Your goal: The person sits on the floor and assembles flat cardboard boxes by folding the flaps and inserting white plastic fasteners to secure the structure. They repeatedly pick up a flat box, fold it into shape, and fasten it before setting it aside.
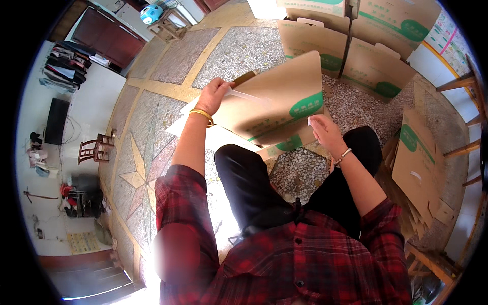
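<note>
A flat brown cardboard box blank [277, 99] with green oval marks is held up above my knees. My left hand [213, 95], with a gold bangle on the wrist, grips its upper left edge next to a strip of clear tape [249, 95]. My right hand [324, 131], wearing a thin bracelet, holds the blank's lower right edge. A second folded blank [284, 146] lies under it near my knees. I sit with black trousers and a red plaid shirt.
Assembled brown cartons [351, 51] are stacked ahead and to the right. More flat blanks [419, 162] lean at my right beside wooden chair legs [460, 84]. A white sheet [223, 137] lies on the patterned stone floor [147, 152]. A wooden chair [94, 148] stands at the left.
</note>
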{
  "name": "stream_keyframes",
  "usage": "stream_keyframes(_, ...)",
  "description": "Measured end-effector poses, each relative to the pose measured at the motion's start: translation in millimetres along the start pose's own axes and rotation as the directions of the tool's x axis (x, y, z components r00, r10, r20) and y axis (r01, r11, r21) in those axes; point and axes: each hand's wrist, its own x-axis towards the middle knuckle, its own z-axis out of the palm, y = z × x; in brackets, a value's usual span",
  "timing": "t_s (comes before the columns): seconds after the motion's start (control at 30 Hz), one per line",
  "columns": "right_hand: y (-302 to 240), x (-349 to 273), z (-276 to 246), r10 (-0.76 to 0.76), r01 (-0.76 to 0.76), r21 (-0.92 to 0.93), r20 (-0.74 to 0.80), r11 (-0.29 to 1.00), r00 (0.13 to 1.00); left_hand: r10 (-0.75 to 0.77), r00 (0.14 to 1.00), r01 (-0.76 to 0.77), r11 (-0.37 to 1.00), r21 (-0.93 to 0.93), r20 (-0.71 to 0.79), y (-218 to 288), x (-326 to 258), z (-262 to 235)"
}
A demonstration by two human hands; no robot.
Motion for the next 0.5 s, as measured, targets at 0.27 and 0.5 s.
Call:
stream_keyframes(0.27,-3.0,22.5,9.8,-0.188,0.248,-0.326,0.202,0.912,0.961,-0.201,0.976,0.186,0.968,-0.168,-0.08,-3.3,-12.0,-18.6)
stream_keyframes(0.5,2.5,39.7,9.5,-0.179,0.248,-0.306,0.236,0.919,0.955,-0.31,0.949,0.275,0.899,-0.341,-0.05,-8.0,-16.7,-33.4)
